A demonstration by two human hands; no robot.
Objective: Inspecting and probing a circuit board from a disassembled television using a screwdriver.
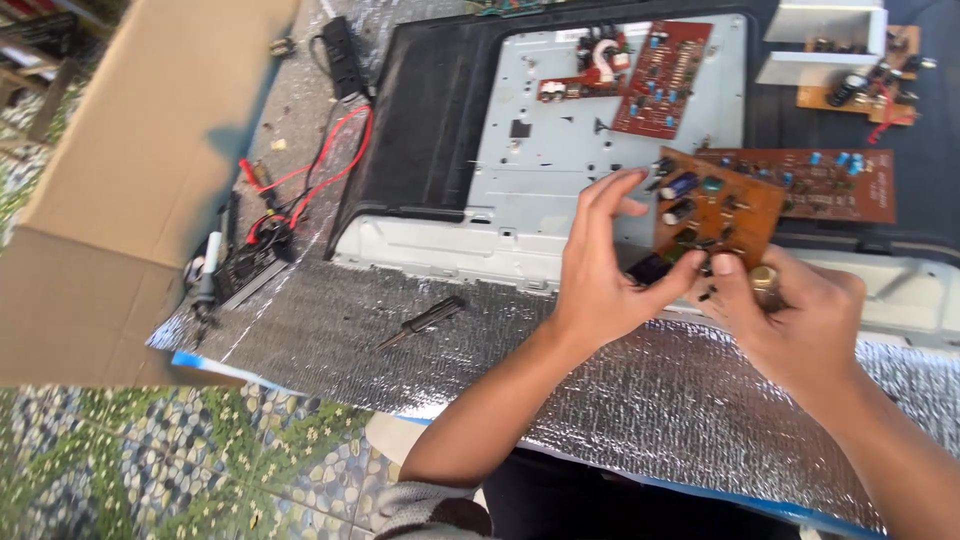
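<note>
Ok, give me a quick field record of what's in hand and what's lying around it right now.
left hand: thumb and fingertips on the lower edge of the small brown circuit board
right hand: grips the same board from below
board pose: tilted, lifted over the open metal chassis
other boards: red board in the chassis, long brown board behind
surface: silver foil mat
loose tools: screwdriver, meter with red leads

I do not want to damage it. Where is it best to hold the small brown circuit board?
Probably by its bare edges, coming from below as both hands do now: the board is tilted, its face crowded with capacitors, so the left hand and right hand pinch its lower edge.
</note>
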